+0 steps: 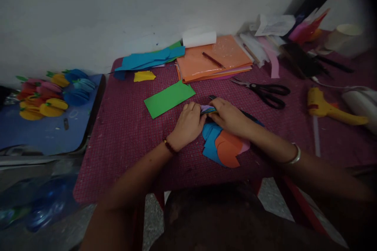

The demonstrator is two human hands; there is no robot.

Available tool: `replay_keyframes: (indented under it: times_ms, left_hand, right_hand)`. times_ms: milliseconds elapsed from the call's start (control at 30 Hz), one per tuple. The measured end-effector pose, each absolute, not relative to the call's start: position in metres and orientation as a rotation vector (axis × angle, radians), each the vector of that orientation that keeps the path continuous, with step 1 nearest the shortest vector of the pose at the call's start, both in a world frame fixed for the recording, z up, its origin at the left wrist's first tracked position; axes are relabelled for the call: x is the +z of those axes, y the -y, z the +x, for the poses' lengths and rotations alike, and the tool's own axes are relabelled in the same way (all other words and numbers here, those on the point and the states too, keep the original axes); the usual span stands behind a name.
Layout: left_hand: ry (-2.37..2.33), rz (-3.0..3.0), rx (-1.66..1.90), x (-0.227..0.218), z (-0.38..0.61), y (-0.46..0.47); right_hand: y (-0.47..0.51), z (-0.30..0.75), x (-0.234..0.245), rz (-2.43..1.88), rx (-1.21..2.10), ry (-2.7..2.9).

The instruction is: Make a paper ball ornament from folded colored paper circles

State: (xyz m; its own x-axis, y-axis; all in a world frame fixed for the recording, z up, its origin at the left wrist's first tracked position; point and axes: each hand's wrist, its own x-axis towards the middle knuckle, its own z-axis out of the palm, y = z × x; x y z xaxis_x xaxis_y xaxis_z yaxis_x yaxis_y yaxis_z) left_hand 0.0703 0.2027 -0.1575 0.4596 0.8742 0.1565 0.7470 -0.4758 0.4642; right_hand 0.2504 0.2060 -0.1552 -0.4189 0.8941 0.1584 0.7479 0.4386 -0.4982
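Between my two hands is a small stack of coloured paper pieces [207,109], with lilac, blue and yellow edges showing. My left hand [190,119] grips its left side, and my right hand [226,115] closes round its right side. A small dark tip pokes out above the right fingers; I cannot make out what it belongs to. Just below the right hand lie orange paper cut-outs [228,149] with curved edges, overlapping blue paper pieces [212,147]. A green paper rectangle [170,99] rests beyond my left hand.
Black-handled scissors [266,90] lie right of the hands, a yellow glue gun [332,110] farther right. Behind are orange sheets [194,60] with a pencil [213,60], blue paper strips [150,59] and a yellow scrap [144,76]. Paper fruit shapes [53,106] sit on a blue table at left.
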Motion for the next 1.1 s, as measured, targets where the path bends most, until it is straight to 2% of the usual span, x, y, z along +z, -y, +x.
replay_keyframes:
  times_ms: [300, 500, 767, 967, 1100]
  left_hand:
    - [-1.489, 2.46, 0.472, -0.154, 0.07, -0.201]
    - [-1.554, 2.262, 0.385, -0.147, 0.076, -0.199]
    - [-1.316, 2.04, 0.644, -0.156, 0.081, -0.205]
    - [-1.536, 2.285, 0.328, -0.15, 0.075, -0.2]
    - [-1.583, 2.489, 0.405, -0.153, 0.078, -0.195]
  right_hand:
    - [-0.208, 0.247, -0.159, -1.398, 0.522, 2.191]
    - [-0.206, 0.246, -0.161, -1.386, 0.531, 2.231]
    - [-0.204, 0.248, -0.154, -1.44, 0.462, 2.206]
    - [-0.205, 0.248, -0.159, -1.448, 0.498, 2.264]
    - [-0.204, 0.247, -0.161, -1.401, 0.477, 2.261]
